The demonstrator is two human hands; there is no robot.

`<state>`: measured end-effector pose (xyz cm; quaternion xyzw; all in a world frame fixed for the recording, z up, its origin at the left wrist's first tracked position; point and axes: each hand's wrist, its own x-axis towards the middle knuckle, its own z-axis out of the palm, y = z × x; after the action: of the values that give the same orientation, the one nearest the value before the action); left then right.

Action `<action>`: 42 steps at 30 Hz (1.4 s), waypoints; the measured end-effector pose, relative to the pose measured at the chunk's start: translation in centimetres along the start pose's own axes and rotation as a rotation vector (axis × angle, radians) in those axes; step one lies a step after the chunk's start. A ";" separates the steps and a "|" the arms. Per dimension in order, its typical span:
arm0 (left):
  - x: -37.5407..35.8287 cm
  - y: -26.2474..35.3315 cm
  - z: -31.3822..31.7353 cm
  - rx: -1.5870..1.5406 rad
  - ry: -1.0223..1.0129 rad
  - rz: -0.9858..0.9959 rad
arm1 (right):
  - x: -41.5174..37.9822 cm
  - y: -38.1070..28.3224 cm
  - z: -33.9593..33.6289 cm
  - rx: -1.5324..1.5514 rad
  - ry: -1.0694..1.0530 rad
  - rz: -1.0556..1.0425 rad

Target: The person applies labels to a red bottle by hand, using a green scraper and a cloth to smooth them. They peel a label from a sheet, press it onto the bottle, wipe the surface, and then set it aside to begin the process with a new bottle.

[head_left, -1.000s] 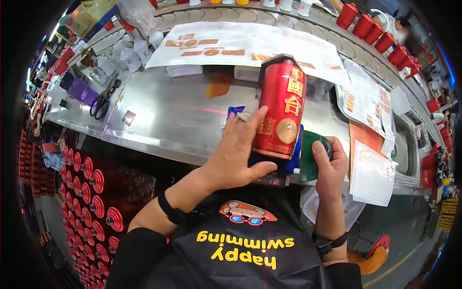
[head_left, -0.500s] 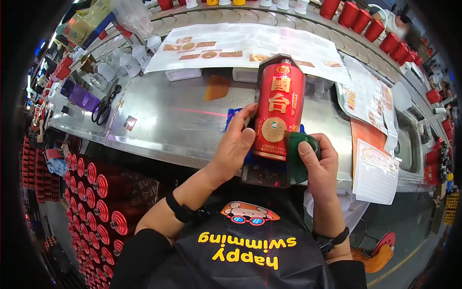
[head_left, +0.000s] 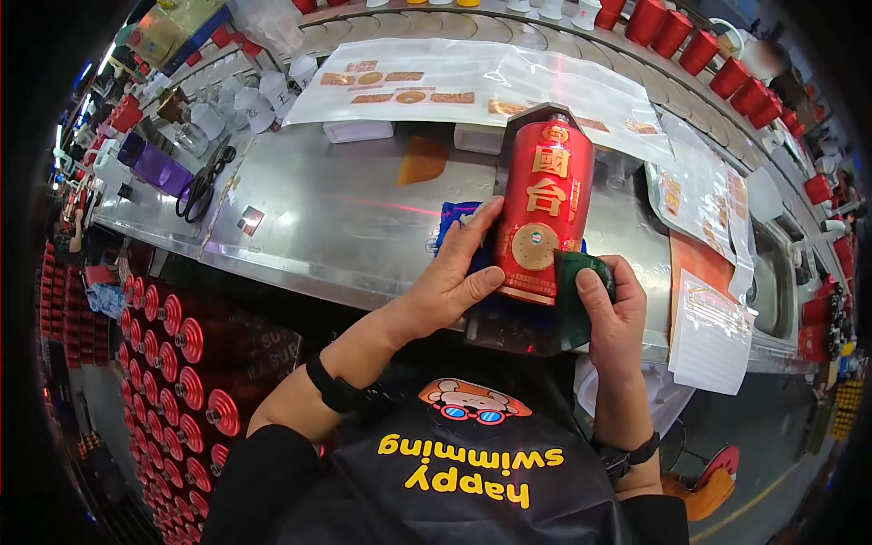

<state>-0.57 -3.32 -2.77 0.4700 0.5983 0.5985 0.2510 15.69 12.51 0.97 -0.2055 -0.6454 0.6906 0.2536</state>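
Observation:
A red bottle (head_left: 548, 186) with gold characters and a round gold emblem lies tilted on a dark support with blue cloth (head_left: 460, 216) beside it. My left hand (head_left: 451, 272) holds the bottle's lower left side, fingers along it and thumb at the bottom edge. In my right hand (head_left: 615, 313) is a dark green translucent scraper (head_left: 572, 304), pinched between thumb and fingers. Its edge sits against the lower right of the bottle, by the emblem.
Sheets of gold labels (head_left: 409, 86) lie behind the bottle, with another label sheet (head_left: 699, 195) at the right. Scissors (head_left: 202, 189) and a purple container (head_left: 154, 165) rest at left on the metal table (head_left: 318, 218). Stacked red bottles (head_left: 186, 341) stand lower left; a sink (head_left: 772, 272) is at right.
My left thumb has come in onto the bottle's lower left edge. The scraper stays at the bottle's lower right. The whole view has shifted slightly.

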 end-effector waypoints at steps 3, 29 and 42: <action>-1.1 0.4 0.7 0.133 0.096 0.108 | -0.1 0.0 -0.1 0.014 0.003 0.000; -3.9 1.8 1.7 0.710 0.267 0.366 | -0.2 0.0 -0.8 -0.066 0.041 -0.063; -0.3 2.7 2.6 0.925 0.245 0.308 | 2.0 -3.5 0.4 -0.274 -0.043 -0.214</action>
<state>2.50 -2.73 -0.67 0.5411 0.7497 0.3514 -0.1470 14.20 13.60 4.52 -0.1536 -0.7570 0.5693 0.2814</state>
